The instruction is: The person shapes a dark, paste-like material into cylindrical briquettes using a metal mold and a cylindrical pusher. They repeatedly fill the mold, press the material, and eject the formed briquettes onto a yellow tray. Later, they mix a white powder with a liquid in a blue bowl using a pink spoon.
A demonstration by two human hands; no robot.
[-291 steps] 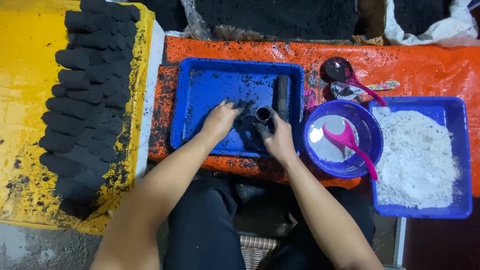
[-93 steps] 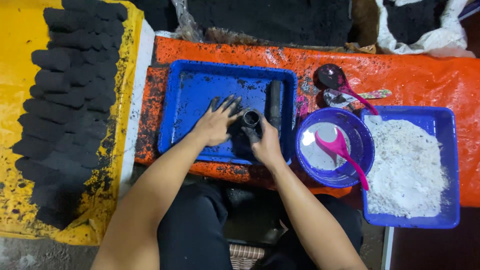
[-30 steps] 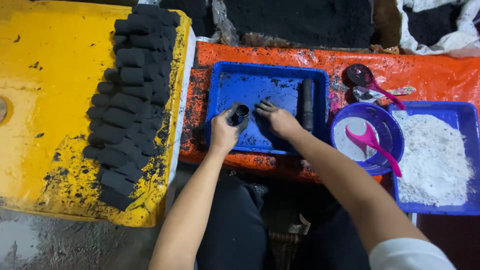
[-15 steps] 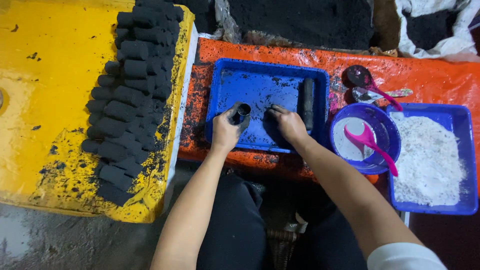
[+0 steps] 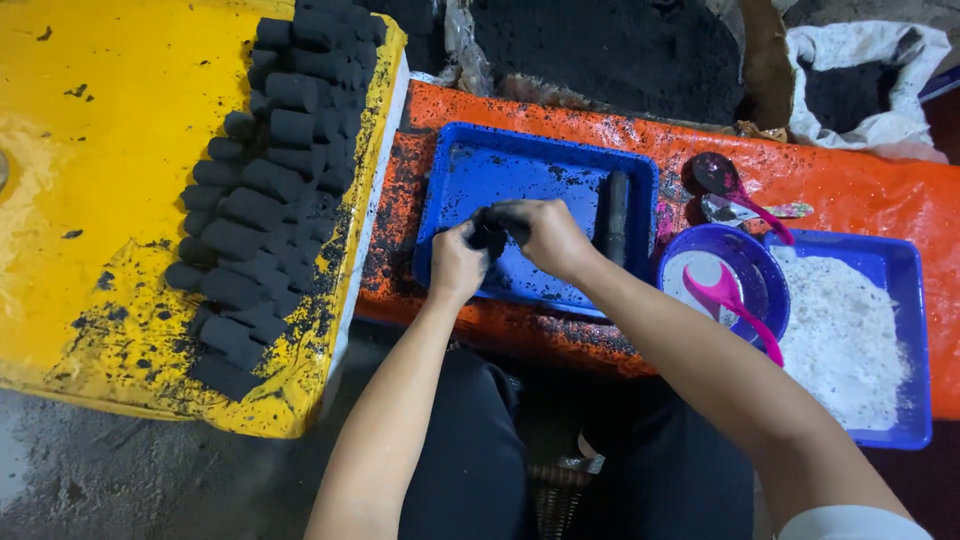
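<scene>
A small black mould (image 5: pixel 490 232) is clasped between both hands over the blue tray (image 5: pixel 540 170); left hand (image 5: pixel 457 262) below, right hand (image 5: pixel 548 235) covering it; axis hidden.

Before you: orange-covered bench (image 5: pixel 860 190) | bearing blue tray (image 5: pixel 520 165), purple bowl (image 5: pixel 765 290), blue tub of white powder (image 5: pixel 900 275) | yellow board (image 5: pixel 110 150) bearing black briquettes (image 5: pixel 270 190).

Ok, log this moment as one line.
left hand: grips black tube mould | right hand: pressing on mould top | over blue tray | black cylinders stacked on yellow board
</scene>
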